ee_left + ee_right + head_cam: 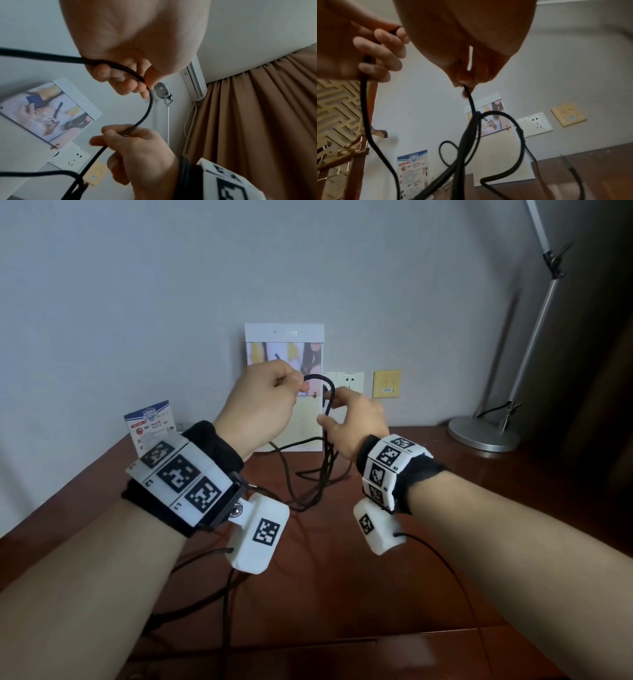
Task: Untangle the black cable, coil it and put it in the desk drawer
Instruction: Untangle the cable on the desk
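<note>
Both hands are raised above the dark wooden desk (445, 508), in front of the grey wall. The left hand (263, 402) has its fingers curled around the black cable (322, 460), pinching it between thumb and fingertips; in the left wrist view the cord runs across the palm and leaves under the thumb. From that pinch a short arch of cable bends over toward three o'clock and drops into the right hand (356, 422), whose fingers and thumb close on the strand just below the arch. Beneath the right hand the cable hangs down toward six o'clock in several loose strands that cross one another, reaching a tangle of loops lying on the desk between the two wrists. In the right wrist view, one loop curls out at about eight o'clock of the hanging bundle. A wall calendar (284, 354) leans behind the hands, with a white socket (349, 381) and a yellow plate (387, 383) at its three o'clock. A silver lamp base (483, 433) stands farther toward three o'clock, and a printed card (150, 422) stands at nine o'clock.
</note>
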